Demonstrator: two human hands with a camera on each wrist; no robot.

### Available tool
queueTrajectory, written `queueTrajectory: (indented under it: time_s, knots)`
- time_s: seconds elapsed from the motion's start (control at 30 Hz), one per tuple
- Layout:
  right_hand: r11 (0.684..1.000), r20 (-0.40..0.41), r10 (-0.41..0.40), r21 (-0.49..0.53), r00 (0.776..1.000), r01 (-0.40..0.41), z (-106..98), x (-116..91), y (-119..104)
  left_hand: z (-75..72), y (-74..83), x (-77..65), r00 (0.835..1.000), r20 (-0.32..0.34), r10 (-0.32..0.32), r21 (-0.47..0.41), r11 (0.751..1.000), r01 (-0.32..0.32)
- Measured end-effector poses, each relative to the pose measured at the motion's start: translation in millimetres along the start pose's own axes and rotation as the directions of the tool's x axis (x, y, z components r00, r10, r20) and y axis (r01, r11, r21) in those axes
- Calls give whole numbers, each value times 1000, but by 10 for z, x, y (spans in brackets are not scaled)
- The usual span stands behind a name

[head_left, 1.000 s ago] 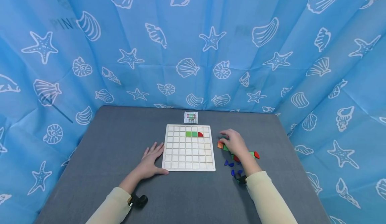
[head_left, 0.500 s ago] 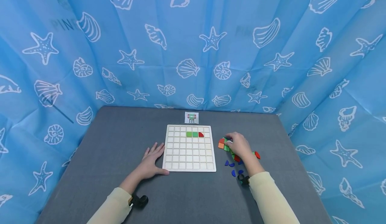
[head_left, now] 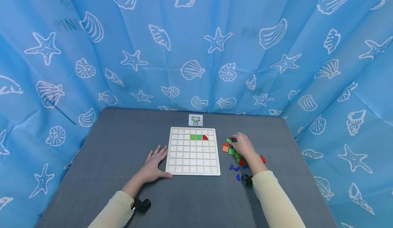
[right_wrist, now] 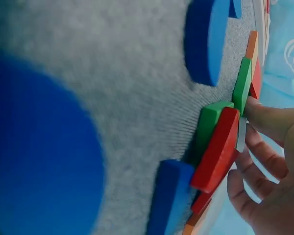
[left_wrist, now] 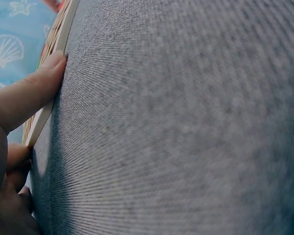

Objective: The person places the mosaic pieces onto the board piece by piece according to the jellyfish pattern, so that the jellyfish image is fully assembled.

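Observation:
My left hand (head_left: 153, 166) lies spread at the left side of a white gridded board (head_left: 193, 174), its thumb at the near left corner. In the left wrist view, that thumb (left_wrist: 49, 73) touches the board's edge. The board bears a light green square (head_left: 193, 137), a darker green square (head_left: 199, 137) and a red quarter-round piece (head_left: 205, 137). My right hand (head_left: 244, 145) reaches over loose pieces right of the board. In the right wrist view, its thumb (right_wrist: 264, 112) is at a green block (right_wrist: 242, 83), fingers loosely bent and apart. Whatever lies behind its fingertips is partly hidden.
Near the right hand lie an orange square (head_left: 225, 149), a red piece (head_left: 242, 162) and several blue rounded pieces (head_left: 236, 169). A small printed picture card (head_left: 195, 120) lies behind the board. Blue shell-patterned curtain (head_left: 196, 50) surrounds the grey table (head_left: 129, 132).
My right hand has shifted slightly right, off the orange square, uncovering orange, red and green pieces. The left hand stays on the board's edge, and the pieces on the board are unchanged.

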State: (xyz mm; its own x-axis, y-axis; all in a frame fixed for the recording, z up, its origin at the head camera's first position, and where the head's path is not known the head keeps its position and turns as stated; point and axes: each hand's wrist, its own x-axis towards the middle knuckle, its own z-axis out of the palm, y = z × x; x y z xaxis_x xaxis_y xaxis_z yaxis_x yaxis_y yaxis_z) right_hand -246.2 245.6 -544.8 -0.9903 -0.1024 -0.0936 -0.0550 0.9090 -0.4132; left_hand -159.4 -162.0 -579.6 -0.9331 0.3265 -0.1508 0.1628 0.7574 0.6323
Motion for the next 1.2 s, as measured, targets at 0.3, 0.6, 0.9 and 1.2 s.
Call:
queueTrajectory:
  time_s: [0.3, 0.6, 0.9, 1.2]
  knots:
    - [999, 11, -29, -13, 1000, 29, -24, 64, -5, 8, -22, 1, 1000, 0, 3, 1, 1000, -3]
    - [998, -54, -65, 9, 996, 66, -109, 46, -134, 21, -16, 6, 1000, -8, 4, 0, 1000, -4]
    - [987, -46, -156, 41, 987, 158, -163, -19, -416, 25, -28, 10, 1000, -5, 8, 7, 1000, -8]
    - [971, -53, -238, 23, 970, 240, -179, -46, -734, 24, -49, 18, 1000, 2, 23, 18, 1000, -23]
